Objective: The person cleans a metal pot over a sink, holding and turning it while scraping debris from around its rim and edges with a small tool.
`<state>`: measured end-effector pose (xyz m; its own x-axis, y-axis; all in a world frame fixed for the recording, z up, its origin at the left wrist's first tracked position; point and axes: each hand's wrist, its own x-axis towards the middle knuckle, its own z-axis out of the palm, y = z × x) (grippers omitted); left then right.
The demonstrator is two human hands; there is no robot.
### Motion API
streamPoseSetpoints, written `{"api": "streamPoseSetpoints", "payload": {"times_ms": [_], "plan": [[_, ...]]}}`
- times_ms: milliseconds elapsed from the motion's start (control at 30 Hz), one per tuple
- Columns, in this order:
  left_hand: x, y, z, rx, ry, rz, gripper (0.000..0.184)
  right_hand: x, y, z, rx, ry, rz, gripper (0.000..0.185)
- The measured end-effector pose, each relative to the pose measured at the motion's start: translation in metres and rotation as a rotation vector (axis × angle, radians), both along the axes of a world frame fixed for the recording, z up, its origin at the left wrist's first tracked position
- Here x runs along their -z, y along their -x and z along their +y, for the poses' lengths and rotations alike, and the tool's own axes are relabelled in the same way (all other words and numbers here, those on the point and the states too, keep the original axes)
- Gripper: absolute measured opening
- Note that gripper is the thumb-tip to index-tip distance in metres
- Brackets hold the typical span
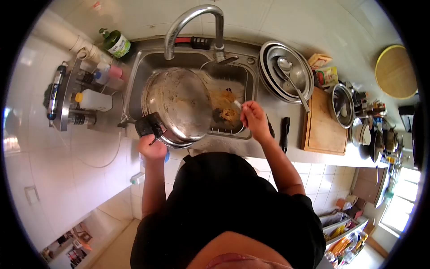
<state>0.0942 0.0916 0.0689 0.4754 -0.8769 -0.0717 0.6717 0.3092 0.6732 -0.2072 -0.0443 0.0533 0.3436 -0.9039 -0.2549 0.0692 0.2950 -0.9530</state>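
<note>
A large steel pot (pixel 183 105) with brown stains leans in the left part of the sink (pixel 136 85), tilted on its side. At its lower left rim my left hand (pixel 152 147) is closed on a black piece (pixel 151 124), either a handle or a folded cloth; I cannot tell which. My right hand (pixel 254 119) is pinched above the right rim of the sink, with a small whitish thing (pixel 237 103) at its fingertips. Below and beside those fingers, brown food scraps (pixel 229 115) lie in a wire drain basket (pixel 242 83).
A curved faucet (pixel 197 10) arches over the sink. Stacked steel bowls (pixel 267 78) with a ladle (pixel 293 83) stand right of it, then a wooden cutting board (pixel 320 130). A black-handled tool (pixel 285 133) lies on the counter. A green soap bottle (pixel 117 44) stands back left.
</note>
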Motion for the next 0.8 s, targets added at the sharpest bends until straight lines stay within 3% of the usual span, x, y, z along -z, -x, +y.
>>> {"api": "streamPoseSetpoints", "payload": {"times_ms": [100,333,367,433,600,800], "plan": [[-0.012,0.020,0.002,0.014,0.091,0.152,0.053,-0.002,-0.007,0.016,-0.078,0.061,0.044,0.012],[0.018,0.054,0.027,-0.110,0.022,0.336,0.051,0.013,0.025,0.026,-0.124,0.071,-0.020,0.010],[0.018,0.061,0.029,-0.072,0.102,0.214,0.051,0.022,0.034,0.023,-0.041,0.055,-0.096,0.009],[0.029,0.064,0.039,-0.017,0.073,0.305,0.051,0.032,0.051,0.026,0.124,0.002,-0.244,0.007],[0.057,0.077,0.041,0.097,0.080,0.438,0.052,0.071,0.079,0.032,0.243,-0.100,-0.285,0.005],[0.063,0.089,0.029,0.313,-0.018,0.529,0.050,0.070,0.079,0.069,0.439,-0.264,-0.352,0.004]]}}
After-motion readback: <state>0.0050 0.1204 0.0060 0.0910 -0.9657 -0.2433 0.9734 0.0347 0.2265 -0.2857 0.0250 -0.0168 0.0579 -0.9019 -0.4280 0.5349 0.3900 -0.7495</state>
